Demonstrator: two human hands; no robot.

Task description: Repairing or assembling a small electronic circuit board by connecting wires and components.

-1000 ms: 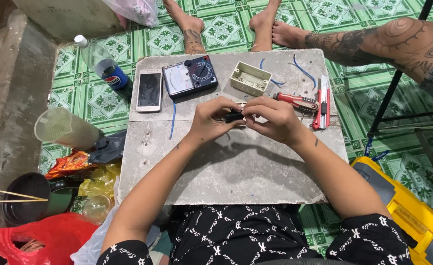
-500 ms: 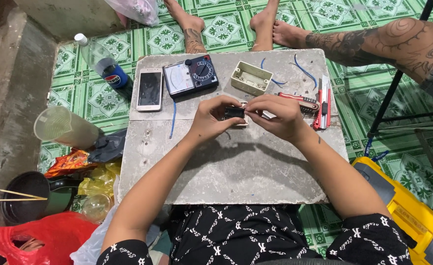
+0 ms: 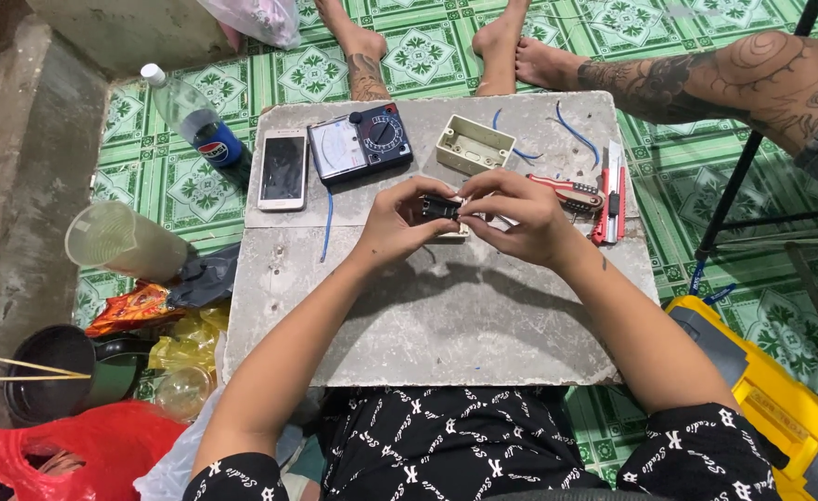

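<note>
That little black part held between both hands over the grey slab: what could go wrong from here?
1. The small black part is pinched only by fingertips of the left hand and right hand; it might slip onto the grey stone slab.
2. The red utility knife lies right beside the right hand; an elbow shift could brush it.
3. The white smartphone sits near the slab's edge and could be nudged off.
</note>
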